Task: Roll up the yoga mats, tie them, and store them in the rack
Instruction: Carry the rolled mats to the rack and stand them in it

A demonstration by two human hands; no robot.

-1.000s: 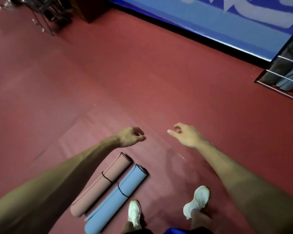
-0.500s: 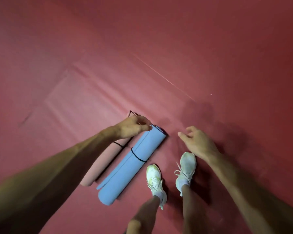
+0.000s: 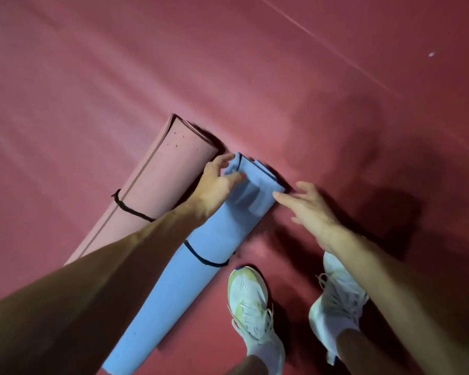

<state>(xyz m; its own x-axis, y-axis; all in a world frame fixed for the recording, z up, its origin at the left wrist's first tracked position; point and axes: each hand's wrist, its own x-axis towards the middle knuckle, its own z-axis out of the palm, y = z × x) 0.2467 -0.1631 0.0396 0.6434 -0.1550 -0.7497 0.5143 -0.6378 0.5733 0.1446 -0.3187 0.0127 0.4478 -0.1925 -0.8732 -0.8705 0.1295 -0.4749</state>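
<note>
Red flooring covers the whole field of view and carries every item. Nearest the camera, the person's left shoe and right shoe, both white, stand on the floor well apart from each other. Just beside the left shoe lies the blue mat, rolled and set diagonally, its near end at the lower edge of the view. A black cord encircles the blue mat about midway along its length. The pink mat, also rolled, lies parallel on the left side of the blue mat, bound by a second black cord; the left forearm hides its near end. At the far end of the blue mat, the left hand holds the roll: the grip is closed on it, thumb pressed on top, fingers curled round the side facing the pink mat. The right hand sits at the opposite side of the same end, its grip spread, fingers straight, one fingertip at the mat's edge. Farther out, a pale line crosses the floor.
</note>
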